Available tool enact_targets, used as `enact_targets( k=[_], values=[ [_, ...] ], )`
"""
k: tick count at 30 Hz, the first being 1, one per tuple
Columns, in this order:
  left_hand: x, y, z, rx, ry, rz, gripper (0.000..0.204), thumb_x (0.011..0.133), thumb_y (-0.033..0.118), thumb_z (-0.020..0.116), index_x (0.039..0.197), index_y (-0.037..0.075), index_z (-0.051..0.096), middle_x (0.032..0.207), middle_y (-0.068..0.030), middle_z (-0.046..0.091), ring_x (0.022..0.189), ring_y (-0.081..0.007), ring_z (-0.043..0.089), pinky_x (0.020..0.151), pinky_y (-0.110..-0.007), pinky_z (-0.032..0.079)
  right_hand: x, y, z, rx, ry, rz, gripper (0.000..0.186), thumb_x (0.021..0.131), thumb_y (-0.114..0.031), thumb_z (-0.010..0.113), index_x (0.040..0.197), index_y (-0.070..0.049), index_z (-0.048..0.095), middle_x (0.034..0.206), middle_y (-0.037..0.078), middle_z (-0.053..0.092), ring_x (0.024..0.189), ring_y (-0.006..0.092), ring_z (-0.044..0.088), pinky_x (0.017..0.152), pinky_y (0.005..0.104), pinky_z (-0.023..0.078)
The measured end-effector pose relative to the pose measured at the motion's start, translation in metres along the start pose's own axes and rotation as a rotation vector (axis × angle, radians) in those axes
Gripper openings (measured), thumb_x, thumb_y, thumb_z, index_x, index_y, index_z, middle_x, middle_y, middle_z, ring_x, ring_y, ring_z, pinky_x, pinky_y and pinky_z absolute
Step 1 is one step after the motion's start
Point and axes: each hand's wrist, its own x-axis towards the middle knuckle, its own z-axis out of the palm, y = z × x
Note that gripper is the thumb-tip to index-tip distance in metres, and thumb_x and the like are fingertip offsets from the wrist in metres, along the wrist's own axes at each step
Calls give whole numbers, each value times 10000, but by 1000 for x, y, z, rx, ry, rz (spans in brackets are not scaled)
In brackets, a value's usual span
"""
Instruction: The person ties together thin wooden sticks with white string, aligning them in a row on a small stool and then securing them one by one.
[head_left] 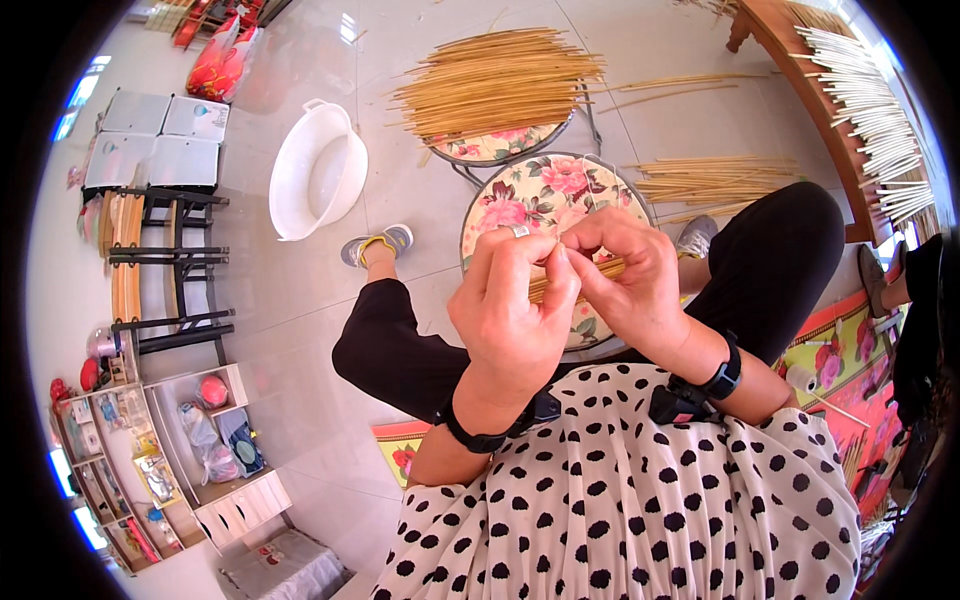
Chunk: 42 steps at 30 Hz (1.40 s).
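Note:
My left hand point(515, 300) and my right hand point(635, 280) meet over a round stool with a floral seat point(500, 212). Thumb and forefinger of each are pinched together, the fingertips almost touching. Whatever lies between them is too small to make out. A thin pale thread seems to trail over the seat beyond my fingers. Beneath my hands, a few thin tan sticks point(609, 268) lie on the seat, mostly hidden by my hands. Farther off, a big heap of similar sticks point(500, 85) covers most of a second floral stool point(498, 149).
A white plastic tub point(318, 172) stands on the tiled floor at left. Loose sticks point(715, 183) lie right of the stools. Pale rods point(865, 115) rest on a wooden bench point(800, 75). Shelves point(150, 460) line the left. Another person's foot point(880, 280) shows at right.

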Motion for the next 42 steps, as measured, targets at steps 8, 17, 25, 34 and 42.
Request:
enact_targets(
  k=[8, 17, 25, 34, 42],
  values=[
    [3, 2, -2, -1, -12, 32, 203, 721, -47, 708, 845, 48, 579, 776, -81, 578, 610, -231, 606, 508, -319, 482, -2, 0, -1, 18, -22, 31, 103, 750, 49, 690, 848, 23, 675, 775, 90, 641, 673, 162, 622, 603, 266, 490],
    [3, 4, -4, 9, -37, 22, 207, 717, -55, 706, 847, 47, 580, 785, -76, 574, 607, -225, 601, 502, -315, 482, -1, -3, -3, 3, -46, 18, 109, 746, 51, 685, 851, 31, 670, 788, 97, 642, 666, 176, 621, 604, 275, 492],
    [3, 6, -6, 17, -46, -10, 187, 712, -69, 705, 839, 18, 598, 778, -96, 605, 642, -211, 605, 568, -293, 484, 0, -5, -4, -22, -46, 0, 108, 744, 45, 690, 850, 28, 673, 798, 108, 654, 695, 201, 644, 624, 288, 506],
    [3, 3, -5, 31, -35, 44, 213, 715, -56, 709, 853, 43, 581, 799, -76, 584, 616, -220, 613, 500, -311, 486, 0, -5, -3, -9, -46, -1, 104, 748, 36, 691, 850, 18, 680, 792, 101, 651, 681, 191, 634, 613, 284, 500],
    [2, 3, -6, 43, -46, 34, 218, 709, -57, 710, 852, 45, 581, 800, -76, 585, 614, -219, 613, 498, -312, 484, 1, -4, -2, -15, -32, -28, 104, 745, 36, 694, 847, 18, 680, 790, 99, 650, 664, 184, 625, 598, 281, 493]
  ],
)
